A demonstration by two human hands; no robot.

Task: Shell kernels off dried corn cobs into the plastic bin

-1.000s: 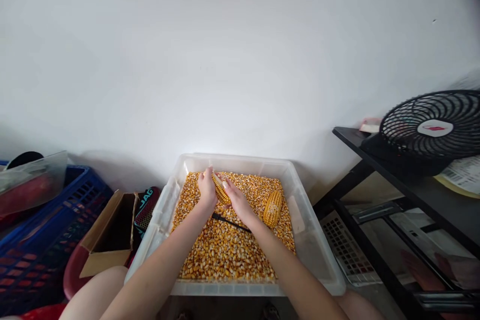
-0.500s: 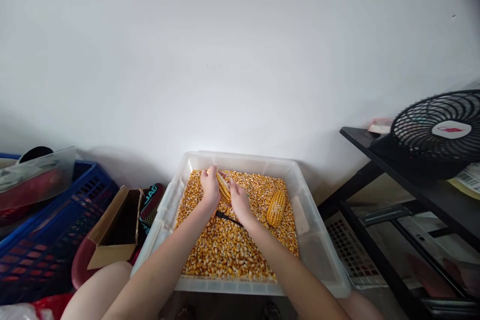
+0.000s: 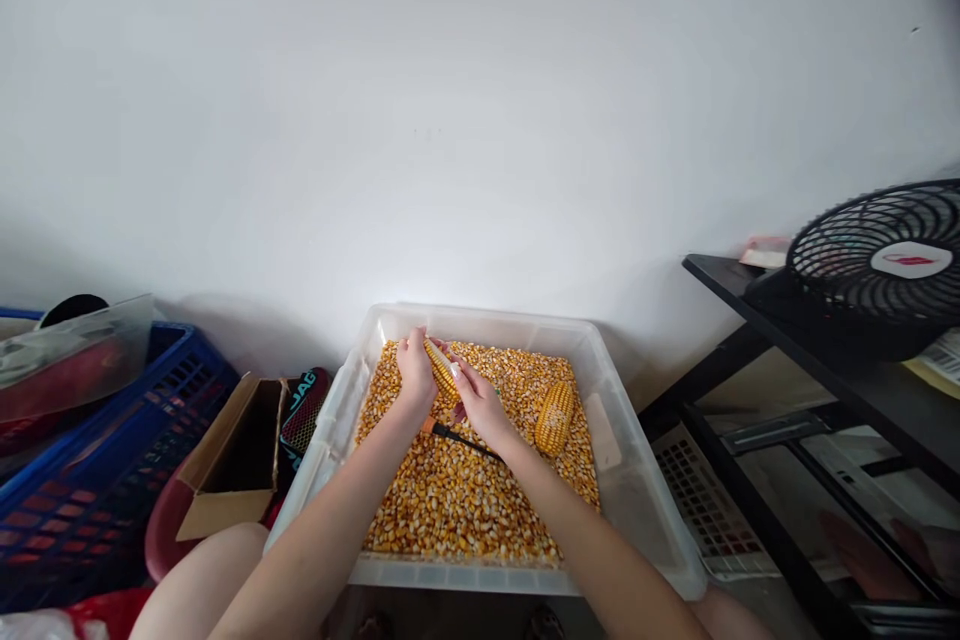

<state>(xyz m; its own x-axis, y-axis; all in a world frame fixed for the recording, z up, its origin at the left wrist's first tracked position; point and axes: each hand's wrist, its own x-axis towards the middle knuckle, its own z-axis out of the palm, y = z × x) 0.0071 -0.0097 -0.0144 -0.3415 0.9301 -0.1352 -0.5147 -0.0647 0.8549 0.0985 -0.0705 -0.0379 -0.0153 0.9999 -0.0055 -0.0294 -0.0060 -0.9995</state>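
Observation:
A clear plastic bin [image 3: 637,500] in front of me is filled with loose yellow corn kernels [image 3: 457,500]. Over its far left part both my hands hold one corn cob [image 3: 441,368]. My left hand [image 3: 415,375] grips its far end, and my right hand [image 3: 478,402] closes on its near side with the thumb pressed against the kernels. A second whole corn cob [image 3: 554,416] lies on the kernels to the right of my right hand. Under my hands a thin black tool with an orange end [image 3: 457,436] rests on the kernels.
A blue crate [image 3: 90,480] and an open cardboard box [image 3: 232,460] stand to the left of the bin. On the right, a black shelf [image 3: 795,360] carries a black fan [image 3: 877,270]. A white wall rises behind everything.
The cob has turned a little in my hands, and my right hand has shifted slightly along it. The view has drifted a little to the left.

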